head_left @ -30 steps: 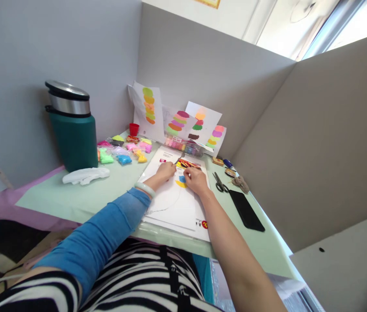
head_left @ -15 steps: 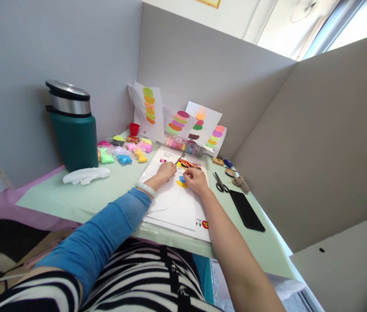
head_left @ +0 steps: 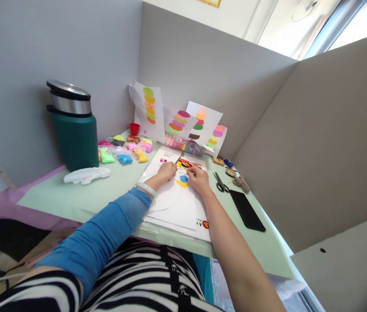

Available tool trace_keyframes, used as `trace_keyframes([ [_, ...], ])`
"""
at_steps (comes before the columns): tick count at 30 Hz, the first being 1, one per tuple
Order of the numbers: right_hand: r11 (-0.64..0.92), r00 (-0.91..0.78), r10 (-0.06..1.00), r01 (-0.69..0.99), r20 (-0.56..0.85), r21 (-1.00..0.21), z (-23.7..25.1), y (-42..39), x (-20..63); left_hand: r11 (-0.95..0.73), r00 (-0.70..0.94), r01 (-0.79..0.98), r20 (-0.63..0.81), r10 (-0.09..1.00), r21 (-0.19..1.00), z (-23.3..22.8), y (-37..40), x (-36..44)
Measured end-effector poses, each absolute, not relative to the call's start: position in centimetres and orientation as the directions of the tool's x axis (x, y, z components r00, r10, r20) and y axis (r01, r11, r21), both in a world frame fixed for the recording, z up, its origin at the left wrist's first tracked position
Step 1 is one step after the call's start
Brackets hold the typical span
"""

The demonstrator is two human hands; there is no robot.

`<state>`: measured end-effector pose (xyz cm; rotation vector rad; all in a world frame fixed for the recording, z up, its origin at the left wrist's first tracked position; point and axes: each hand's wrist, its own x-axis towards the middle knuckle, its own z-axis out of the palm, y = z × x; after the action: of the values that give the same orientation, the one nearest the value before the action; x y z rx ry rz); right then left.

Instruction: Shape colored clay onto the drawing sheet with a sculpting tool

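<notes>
My left hand (head_left: 168, 171) is closed around a thin grey tool with a rounded end (head_left: 182, 154), which sticks out past the fingers towards the back. It rests on a white sheet of paper (head_left: 170, 203). My right hand (head_left: 198, 178) hovers at the sheet's right side, thumb and fingers pinched together; anything between them is too small to make out. Just left of those fingertips lies a blue patch (head_left: 184, 178), with a yellow curved patch (head_left: 182, 184) directly below it. A faint pencil line runs down the paper. Beneath it is a printed pad (head_left: 205, 233).
Left stand a green bottle (head_left: 76, 138), a white cloth (head_left: 86, 175) and bagged coloured clay (head_left: 125, 159). Behind are a red cup (head_left: 134, 128), a clear pack of colours (head_left: 186, 147) and propped colour sheets (head_left: 151, 112). Right lie scissors (head_left: 221, 183), a black phone (head_left: 247, 210) and twine (head_left: 242, 184).
My right hand has shifted slightly right and up, and more of the blue patch shows. The left hand with its tool has stayed in place.
</notes>
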<state>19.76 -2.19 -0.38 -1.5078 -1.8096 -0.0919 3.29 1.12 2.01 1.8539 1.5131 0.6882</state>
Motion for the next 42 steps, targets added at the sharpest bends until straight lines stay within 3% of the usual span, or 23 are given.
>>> trace_keyframes([
  [26,0.25,-0.059,0.824,0.931,0.564,-0.267,-0.38,-2.32,19.87,-0.17,0.24,0.576,0.034,0.97,0.8,1.49,1.38,3.43],
  [42,0.329,-0.141,0.806,0.914,0.574,-0.238,0.09,-2.61,19.71,-0.177,0.244,0.593,0.033,0.969,0.786,1.44,1.53,3.44],
])
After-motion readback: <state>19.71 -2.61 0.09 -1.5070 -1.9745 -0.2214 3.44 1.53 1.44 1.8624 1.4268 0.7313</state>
